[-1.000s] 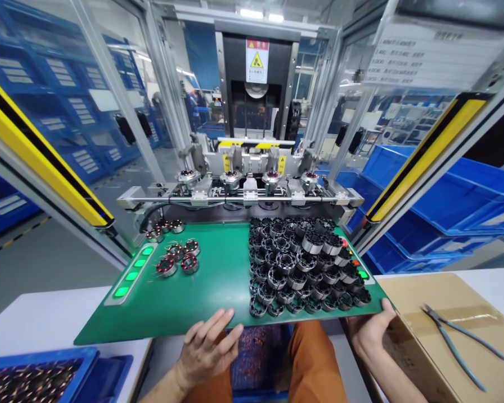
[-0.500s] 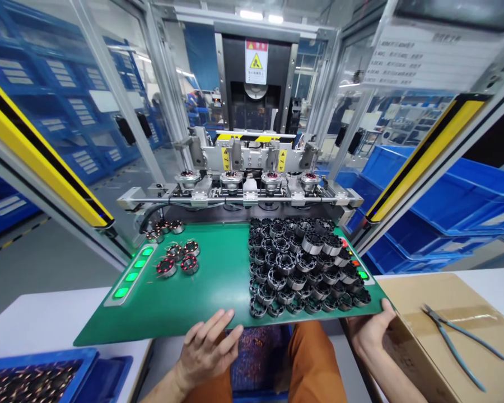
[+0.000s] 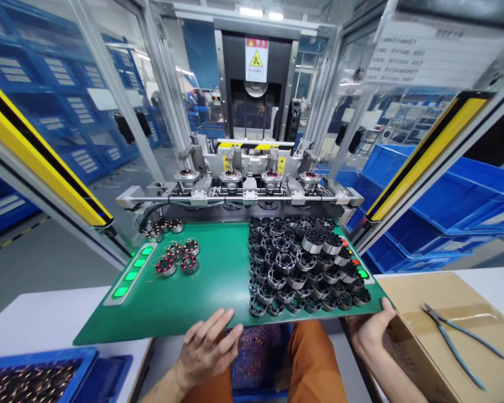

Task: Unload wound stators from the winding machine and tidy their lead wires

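My left hand [image 3: 212, 347] lies at the front edge of the green worktop [image 3: 210, 296], fingers stretched out and fingertips on the edge, holding nothing. At the front right corner, my right hand [image 3: 372, 330] has its thumb over the worktop edge and its fingers mostly hidden underneath. Just behind it stand rows of stacked black slotted stator cores [image 3: 296, 268], with bare metal rims. To the left sit several copper-wound stators [image 3: 189, 264], some showing red on top. More wound stators [image 3: 274, 177] sit in the machine's row of holders.
Green-lit buttons [image 3: 131, 276] line the worktop's left side. Yellow posts [image 3: 428, 157] flank the machine [image 3: 252, 162]. Blue bins [image 3: 453, 190] and a cardboard box [image 3: 457, 291] with cutting pliers [image 3: 453, 330] are on the right. A blue tray [image 3: 73, 358] of wound parts stands front left.
The machine's striped bar and labelled plate behind the holders have shifted slightly down and away. Both hands and the parts on the worktop have stayed where they were.
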The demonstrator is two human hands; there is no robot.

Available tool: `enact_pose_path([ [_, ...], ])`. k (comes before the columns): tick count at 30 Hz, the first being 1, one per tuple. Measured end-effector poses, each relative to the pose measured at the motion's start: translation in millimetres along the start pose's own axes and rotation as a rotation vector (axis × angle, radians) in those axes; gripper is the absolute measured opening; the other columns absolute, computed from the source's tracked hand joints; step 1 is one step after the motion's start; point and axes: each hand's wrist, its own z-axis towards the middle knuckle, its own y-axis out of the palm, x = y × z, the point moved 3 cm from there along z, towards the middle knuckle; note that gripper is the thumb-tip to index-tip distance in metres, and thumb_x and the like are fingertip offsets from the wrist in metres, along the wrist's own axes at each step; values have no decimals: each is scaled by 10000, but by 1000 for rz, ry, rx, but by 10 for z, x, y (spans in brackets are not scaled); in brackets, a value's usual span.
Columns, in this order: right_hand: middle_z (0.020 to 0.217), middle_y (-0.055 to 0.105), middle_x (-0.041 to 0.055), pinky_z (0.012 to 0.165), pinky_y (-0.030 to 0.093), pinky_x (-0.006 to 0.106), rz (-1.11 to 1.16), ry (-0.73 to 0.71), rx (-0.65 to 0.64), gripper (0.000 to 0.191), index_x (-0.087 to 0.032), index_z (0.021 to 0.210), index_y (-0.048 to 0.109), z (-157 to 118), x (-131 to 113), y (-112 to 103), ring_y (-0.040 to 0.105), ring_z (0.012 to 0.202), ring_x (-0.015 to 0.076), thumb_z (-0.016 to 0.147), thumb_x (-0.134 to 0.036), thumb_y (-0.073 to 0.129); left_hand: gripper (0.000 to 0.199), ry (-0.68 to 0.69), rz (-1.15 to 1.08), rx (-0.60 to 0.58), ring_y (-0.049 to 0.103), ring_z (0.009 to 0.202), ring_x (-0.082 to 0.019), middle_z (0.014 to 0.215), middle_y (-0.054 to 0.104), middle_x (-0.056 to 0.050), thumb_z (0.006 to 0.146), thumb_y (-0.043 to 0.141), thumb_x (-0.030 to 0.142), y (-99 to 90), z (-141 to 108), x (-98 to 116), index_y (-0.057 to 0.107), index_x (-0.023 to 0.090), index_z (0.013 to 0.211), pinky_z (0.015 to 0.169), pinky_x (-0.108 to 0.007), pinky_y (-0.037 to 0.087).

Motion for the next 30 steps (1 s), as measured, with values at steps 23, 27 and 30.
enact_pose_path([
  [23,1224,839,54,973,674,455,-12,-1,-12,668,-223,1275,776,-46,-12,41,741,1178,298,802,-679,654,277,-12,6,-4,697,1318,-136,1271,831,1,921,855,253,0,-5,8,784,328,1178,1373,-341,291],
  [27,1214,840,60,970,676,469,-18,6,6,661,-219,1265,775,-43,-19,38,744,1181,310,794,-666,652,261,-14,2,5,704,1318,-143,1269,832,2,930,841,259,10,-11,7,790,339,1173,1359,-343,308],
  [30,1186,843,50,946,676,447,-12,-4,-11,652,-227,1263,774,-24,-13,19,750,1113,290,796,-668,667,296,-20,4,3,682,1381,-134,1313,826,14,909,853,255,15,-26,2,791,349,1183,1366,-337,308],
])
